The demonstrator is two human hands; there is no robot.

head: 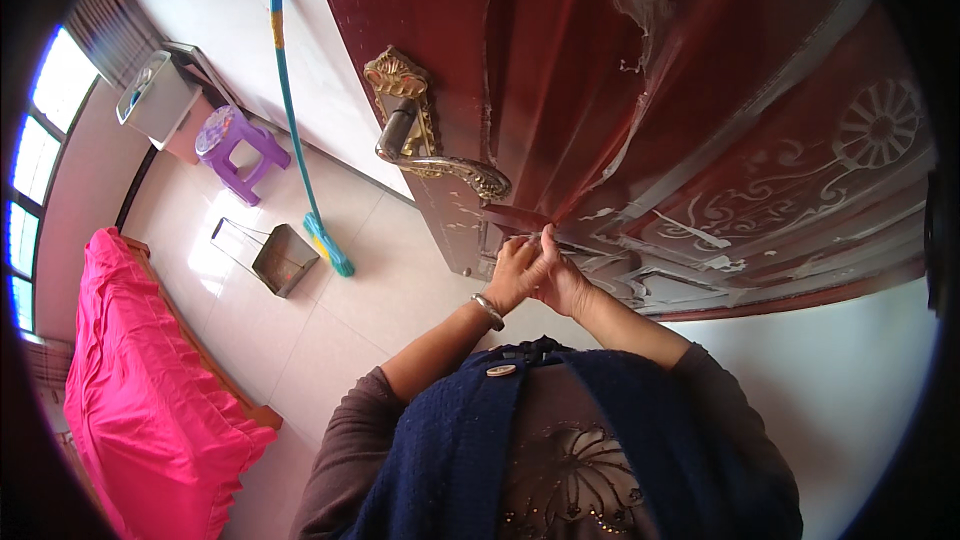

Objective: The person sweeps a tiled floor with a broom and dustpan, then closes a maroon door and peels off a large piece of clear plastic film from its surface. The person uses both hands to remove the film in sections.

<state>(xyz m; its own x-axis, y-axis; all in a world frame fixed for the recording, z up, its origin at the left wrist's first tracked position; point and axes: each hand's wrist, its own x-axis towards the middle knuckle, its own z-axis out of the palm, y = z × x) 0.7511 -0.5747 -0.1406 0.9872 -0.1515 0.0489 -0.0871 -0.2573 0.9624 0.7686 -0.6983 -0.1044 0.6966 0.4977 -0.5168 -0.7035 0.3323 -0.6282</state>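
Observation:
A dark red door fills the upper right, its surface partly covered by torn, peeling clear film. My left hand, with a metal bangle at the wrist, is in front of the door's lower panel. My right hand meets it there, thumb raised, the fingers of both hands close together. Something pale and thin seems to show at the fingertips, but whether either hand grips it is hidden. Just above them is an ornate brass door handle.
A green broom leans on the wall, its head beside a metal dustpan on the tiled floor. Farther back are a purple plastic stool and stacked plastic bins. At left lies a bed with a bright pink cover.

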